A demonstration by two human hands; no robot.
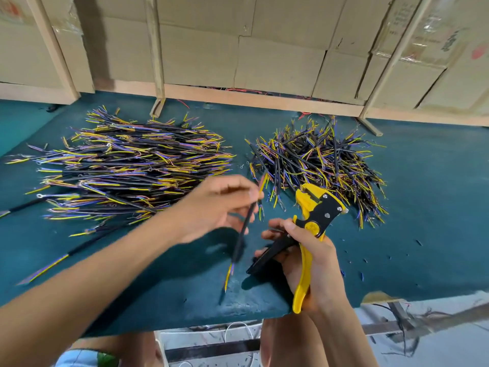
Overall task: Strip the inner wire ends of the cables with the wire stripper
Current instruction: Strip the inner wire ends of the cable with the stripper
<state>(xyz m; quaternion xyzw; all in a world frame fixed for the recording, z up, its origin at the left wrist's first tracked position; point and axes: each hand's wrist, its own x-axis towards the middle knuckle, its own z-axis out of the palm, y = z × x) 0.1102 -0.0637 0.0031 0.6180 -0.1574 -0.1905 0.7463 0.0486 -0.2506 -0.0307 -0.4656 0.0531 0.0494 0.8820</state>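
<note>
1. Two hands share this step: your left hand (211,207) pinches a single black cable (244,229) near its upper end, and your right hand (309,258) has its fingers curled round the handles of the yellow-and-black wire stripper (316,215).
2. Bring the cable's upper wire ends across to the stripper's head, which points up and away from you and sits just beside them; I judge the jaws not yet on any wire.
3. Feed one inner wire at a time, and keep the bite short, so the strands are not cut.
4. Hold the cable steady; it is blurred here, so the exact grip is hard to read.
5. Look at the cable itself: a black sheath, hanging slantwise above the desk (423,207), with thin yellow and purple wires fanning from both ends.
6. Behind your hands lie the left pile (127,165) and the right pile (320,160); which is finished I cannot tell.
</note>
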